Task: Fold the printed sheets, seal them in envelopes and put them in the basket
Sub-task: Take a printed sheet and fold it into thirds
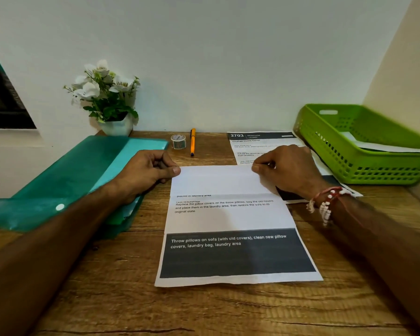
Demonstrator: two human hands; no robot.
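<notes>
Left hand (148, 169) and right hand (285, 169), fingers curled, each pinching a far corner of the sheet (230, 214), top part folded down, flat at mid-table (107, 299); more sheets (260, 144) just behind; basket (374, 172) far right.

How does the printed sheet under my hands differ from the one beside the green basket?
The centre white printed sheet has its top folded over, blank back showing; the far white printed sheet beside the green plastic basket lies flat, 2703 header visible. The left hand and right hand pinch the centre sheet's fold; nothing holds the other. Both carry dark bands and text.
</notes>
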